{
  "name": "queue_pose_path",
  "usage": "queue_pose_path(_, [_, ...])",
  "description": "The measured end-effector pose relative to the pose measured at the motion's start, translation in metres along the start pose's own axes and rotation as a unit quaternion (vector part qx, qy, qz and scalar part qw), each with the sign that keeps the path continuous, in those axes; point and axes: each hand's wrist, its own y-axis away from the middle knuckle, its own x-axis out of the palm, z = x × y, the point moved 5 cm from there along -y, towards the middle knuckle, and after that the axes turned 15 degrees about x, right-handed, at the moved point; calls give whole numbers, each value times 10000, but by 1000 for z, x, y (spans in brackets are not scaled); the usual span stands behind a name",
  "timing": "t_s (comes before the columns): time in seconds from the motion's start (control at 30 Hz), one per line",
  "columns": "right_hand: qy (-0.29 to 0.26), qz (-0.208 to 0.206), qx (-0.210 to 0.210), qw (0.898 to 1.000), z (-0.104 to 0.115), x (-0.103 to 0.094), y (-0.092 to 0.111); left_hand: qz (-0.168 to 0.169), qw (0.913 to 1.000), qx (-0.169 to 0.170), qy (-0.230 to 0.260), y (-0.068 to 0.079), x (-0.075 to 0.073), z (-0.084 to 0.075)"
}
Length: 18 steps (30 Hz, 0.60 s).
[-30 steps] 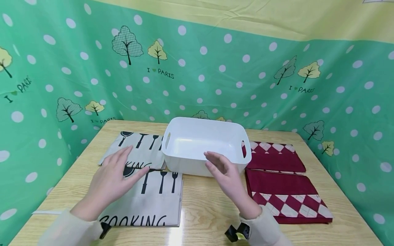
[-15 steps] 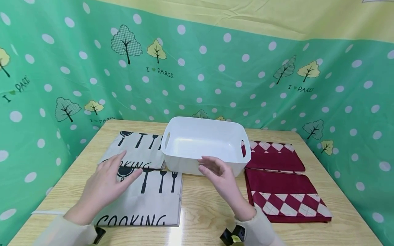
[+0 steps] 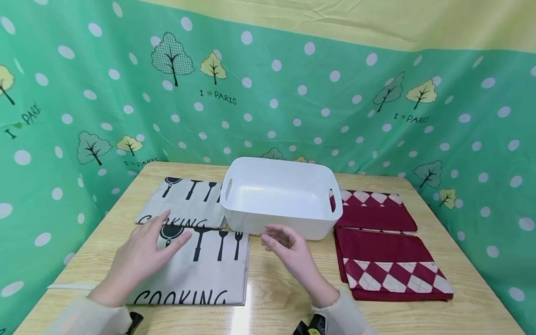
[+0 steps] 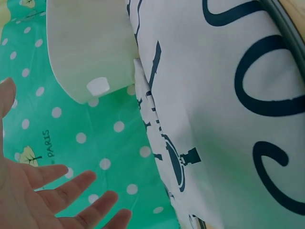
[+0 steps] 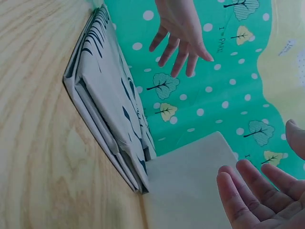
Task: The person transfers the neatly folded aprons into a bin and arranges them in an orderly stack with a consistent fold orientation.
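My left hand (image 3: 140, 256) hovers over a folded white cloth (image 3: 217, 274) printed with black utensils and COOKING, fingers spread and holding nothing. Behind that cloth lies a second folded white one (image 3: 188, 202) with the same print. My right hand (image 3: 291, 256) is in the air just in front of a white plastic bin (image 3: 247, 222), its fingers loosely bent and holding nothing. The right wrist view shows the layered fold edge of a white cloth (image 5: 102, 114) low on the wood. Across the table are two folded dark red cloths, front (image 3: 385, 246) and back (image 3: 377, 219), with diamond bands.
The bin has a cut-out handle at each end and no contents show inside. Everything stands on a light wooden table (image 3: 276, 302). A green dotted curtain (image 3: 293, 111) hangs behind and at both sides. A thin white strip (image 3: 71, 286) lies at the table's left edge.
My right hand has drawn back toward me and a little left, from overlapping the bin's front rim to lower before it. My left hand has shifted slightly left and down. The cloths and bin stay put.
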Motion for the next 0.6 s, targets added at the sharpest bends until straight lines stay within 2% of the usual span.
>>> queue_pose_path(0.37, [-86, 215, 141, 9996, -12, 9, -4, 289, 9989, -333, 156, 6, 9, 14])
queue_pose_path(0.6, [-80, 239, 308, 9992, -21, 13, -8, 358, 9979, -465, 292, 13, 11, 24])
